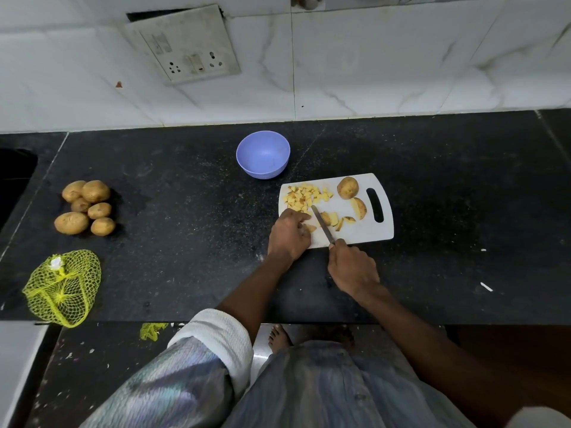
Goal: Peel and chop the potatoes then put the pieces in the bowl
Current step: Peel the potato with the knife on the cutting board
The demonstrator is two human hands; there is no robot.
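On the black worktop (pixel 185 211) lay a white cutting board (pixel 355 233). The right hand (pixel 352 270) gripped the handle of a knife (pixel 323 225), its blade angled across the board among potato wedges (pixel 336 222). The left hand (pixel 289 234), fingers curled, held a potato piece (pixel 310 227) down beside the blade. Diced pieces (pixel 304 196) were heaped at the board's far left corner, a whole potato (pixel 347 187) near its handle slot. The blue bowl (pixel 263 159) stood just beyond the board. Six unpeeled potatoes (pixel 85 208) sat well to the left, above a yellow net bag (pixel 63 287).
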